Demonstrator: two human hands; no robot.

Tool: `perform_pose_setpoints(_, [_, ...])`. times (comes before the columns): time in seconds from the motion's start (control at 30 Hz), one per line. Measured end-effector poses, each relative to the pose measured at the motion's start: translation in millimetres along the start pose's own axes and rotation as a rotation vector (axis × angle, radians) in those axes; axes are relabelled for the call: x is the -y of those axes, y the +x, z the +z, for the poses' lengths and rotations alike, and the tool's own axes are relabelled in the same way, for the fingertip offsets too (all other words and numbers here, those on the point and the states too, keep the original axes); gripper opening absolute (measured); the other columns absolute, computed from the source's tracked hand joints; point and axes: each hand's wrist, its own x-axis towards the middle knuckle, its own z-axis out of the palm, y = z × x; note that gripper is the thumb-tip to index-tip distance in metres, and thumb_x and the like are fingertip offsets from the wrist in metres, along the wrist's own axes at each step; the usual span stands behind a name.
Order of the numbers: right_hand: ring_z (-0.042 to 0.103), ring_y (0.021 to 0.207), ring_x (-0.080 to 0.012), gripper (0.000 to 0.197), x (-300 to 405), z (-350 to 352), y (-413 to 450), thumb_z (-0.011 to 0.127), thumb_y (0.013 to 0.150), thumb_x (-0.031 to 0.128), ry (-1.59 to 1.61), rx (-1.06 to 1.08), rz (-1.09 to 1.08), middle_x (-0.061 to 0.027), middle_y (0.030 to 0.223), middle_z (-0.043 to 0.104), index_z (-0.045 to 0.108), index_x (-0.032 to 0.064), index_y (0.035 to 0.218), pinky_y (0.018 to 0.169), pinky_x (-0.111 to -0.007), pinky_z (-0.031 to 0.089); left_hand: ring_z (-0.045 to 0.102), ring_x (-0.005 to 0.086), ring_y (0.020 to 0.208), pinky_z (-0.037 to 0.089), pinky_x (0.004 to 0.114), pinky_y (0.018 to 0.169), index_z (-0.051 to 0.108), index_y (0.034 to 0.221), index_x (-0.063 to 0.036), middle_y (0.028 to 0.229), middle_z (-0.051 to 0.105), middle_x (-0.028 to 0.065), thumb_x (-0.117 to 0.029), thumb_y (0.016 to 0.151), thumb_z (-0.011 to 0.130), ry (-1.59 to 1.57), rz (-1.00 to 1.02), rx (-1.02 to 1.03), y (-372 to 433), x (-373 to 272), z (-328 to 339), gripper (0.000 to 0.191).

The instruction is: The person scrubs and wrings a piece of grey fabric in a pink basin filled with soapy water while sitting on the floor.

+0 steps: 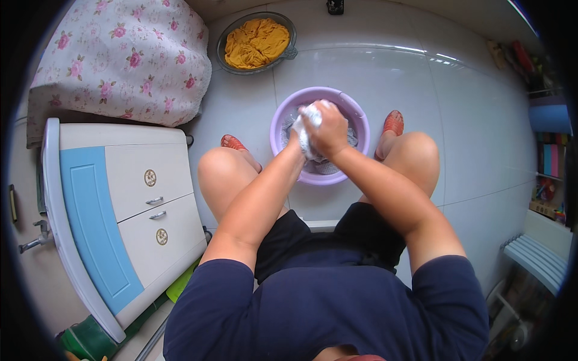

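Observation:
Between my feet stands a round purple plastic basin [274,135] on the tiled floor. Wet grey checked cloth [327,168] lies inside it. Both hands are over the basin, close together on a bunched, whitish, sudsy part of the cloth [311,118]. My right hand [332,128] grips this bunch from the right, its knuckles uppermost. My left hand [299,135] is mostly covered by the cloth and the right hand; its wrist lies against the bunch. Motion blurs the hands and the cloth, so the single fingers are hard to make out.
An oval basin [292,34] holding wet yellow cloth [257,43] stands on the floor ahead. At left are a white-and-blue cabinet [131,180] and something under a floral cover [135,58]. Shelves [548,173] and a white slatted rack [537,257] line the right side.

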Motion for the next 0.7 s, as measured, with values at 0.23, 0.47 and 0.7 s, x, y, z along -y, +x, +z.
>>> perform_pose_setpoints(0.23, [0.052, 0.093, -0.0318, 0.031, 14.1, -5.1, -25.0, 0.064, 0.074, 0.036, -0.079, -0.044, -0.279, -0.0110, 0.092, 0.056, 0.057, 0.0082, 0.088, 0.078, -0.043, 0.045, 0.056, 0.0260, 0.092, 0.046, 0.041, 0.082, 0.052, 0.103, -0.0085, 0.098, 0.057, 0.0112, -0.038, 0.093, 0.031, 0.202, -0.406, -0.214, 4.0, -48.3, -1.8, 0.038])
perform_pose_setpoints(0.47, [0.055, 0.083, -0.0351, 0.030, -13.7, 1.8, 7.4, 0.060, 0.079, 0.034, -0.022, -0.183, 0.065, -0.0159, 0.082, 0.058, 0.056, 0.0068, 0.090, 0.072, -0.042, 0.045, 0.057, 0.0219, 0.091, 0.047, 0.033, 0.079, 0.051, 0.113, -0.0056, 0.103, 0.059, 0.0094, -0.035, 0.094, 0.035, 0.299, -0.304, -0.352, -5.0, -16.8, 18.0, 0.038])
perform_pose_setpoints(0.7, [0.054, 0.083, -0.0349, 0.029, -23.6, -5.9, 24.5, 0.059, 0.080, 0.034, 0.112, -0.075, 0.342, -0.0155, 0.087, 0.058, 0.056, 0.0054, 0.086, 0.069, -0.043, 0.045, 0.056, 0.0181, 0.091, 0.048, 0.035, 0.075, 0.051, 0.115, -0.0059, 0.102, 0.059, 0.0046, -0.042, 0.091, 0.041, 0.608, -0.258, -0.366, -3.0, -8.8, 12.7, 0.045])
